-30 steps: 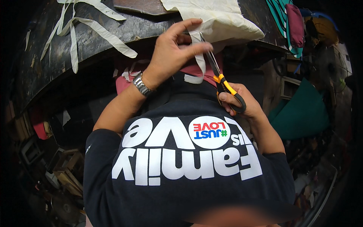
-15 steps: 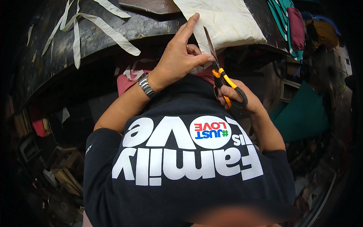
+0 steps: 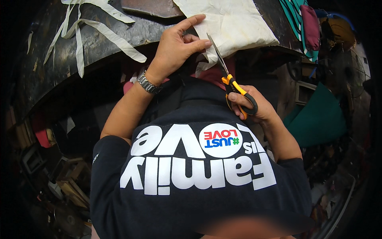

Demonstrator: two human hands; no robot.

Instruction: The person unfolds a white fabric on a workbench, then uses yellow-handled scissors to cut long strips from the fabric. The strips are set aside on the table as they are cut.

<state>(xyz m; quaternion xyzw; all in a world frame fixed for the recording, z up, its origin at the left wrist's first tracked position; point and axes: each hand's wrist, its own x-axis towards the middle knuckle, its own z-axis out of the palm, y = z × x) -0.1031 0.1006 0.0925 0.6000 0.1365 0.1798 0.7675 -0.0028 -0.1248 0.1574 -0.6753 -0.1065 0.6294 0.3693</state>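
Observation:
A cream cloth (image 3: pixel 238 26) lies folded or layered at the table's near edge, with a loose flap (image 3: pixel 206 65) hanging over the rim. My left hand (image 3: pixel 179 46) holds the cloth's left edge, its index finger stretched along the fabric and the thumb over the other, curled fingers. In my right hand (image 3: pixel 252 103) is a pair of scissors (image 3: pixel 232 81) with yellow and black handles. The blades point up and to the left, close to my left thumb and across the cloth's near edge. They look nearly closed.
Cream fabric strips (image 3: pixel 107 34) lie on the dark worn table (image 3: pixel 43 75) at left. A brown board (image 3: pixel 153 8) sits at the back. Green straps (image 3: pixel 294 20) and a maroon bundle (image 3: pixel 309 28) are at far right. Green fabric (image 3: pixel 318 119) hangs lower right.
My left hand has shifted left and slightly nearer, drawing the cloth edge along. The scissors have moved a little nearer and left, and more of the hanging flap shows.

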